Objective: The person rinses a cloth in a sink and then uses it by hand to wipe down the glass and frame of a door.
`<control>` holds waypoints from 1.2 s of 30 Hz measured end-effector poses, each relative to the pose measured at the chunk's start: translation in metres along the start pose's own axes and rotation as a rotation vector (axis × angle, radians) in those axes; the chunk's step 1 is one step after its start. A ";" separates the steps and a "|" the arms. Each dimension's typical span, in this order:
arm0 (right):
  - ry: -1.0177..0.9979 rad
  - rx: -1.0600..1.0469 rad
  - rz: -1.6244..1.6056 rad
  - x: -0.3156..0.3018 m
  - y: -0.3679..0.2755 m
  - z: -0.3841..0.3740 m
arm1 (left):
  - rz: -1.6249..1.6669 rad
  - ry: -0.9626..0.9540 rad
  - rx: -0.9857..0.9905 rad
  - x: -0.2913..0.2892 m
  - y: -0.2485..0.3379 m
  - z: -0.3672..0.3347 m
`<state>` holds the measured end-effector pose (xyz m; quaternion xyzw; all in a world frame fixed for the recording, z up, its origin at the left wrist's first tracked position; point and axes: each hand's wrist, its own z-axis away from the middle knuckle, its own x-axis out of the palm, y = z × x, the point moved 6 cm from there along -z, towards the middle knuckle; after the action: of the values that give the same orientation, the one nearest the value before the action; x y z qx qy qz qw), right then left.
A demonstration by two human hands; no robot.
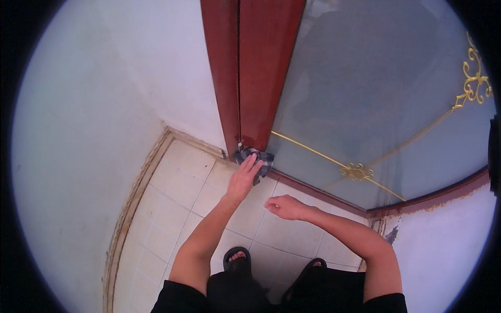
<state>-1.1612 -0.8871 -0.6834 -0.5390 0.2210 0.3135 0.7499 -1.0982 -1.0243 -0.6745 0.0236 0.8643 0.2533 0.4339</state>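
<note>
Matt cloth, smooth door frame

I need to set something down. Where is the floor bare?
Bare tiles lie between the left skirting and left forearm; another patch lies between the right hand and the feet. Crowded: the foot of the red frame, where the left hand is on a cloth.

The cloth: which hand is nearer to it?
Left. The left hand is on the cloth, touching it; the right hand is apart from it, below and to the right in the picture.
</note>
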 end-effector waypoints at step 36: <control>1.343 0.051 -2.047 0.051 0.196 0.210 | 0.764 -0.847 0.025 0.171 0.258 0.001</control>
<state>-1.2653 -0.6331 -0.7816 -0.5037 0.0444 -0.7656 0.3976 -1.2500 -0.7553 -0.6829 0.4391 0.5479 0.3505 0.6198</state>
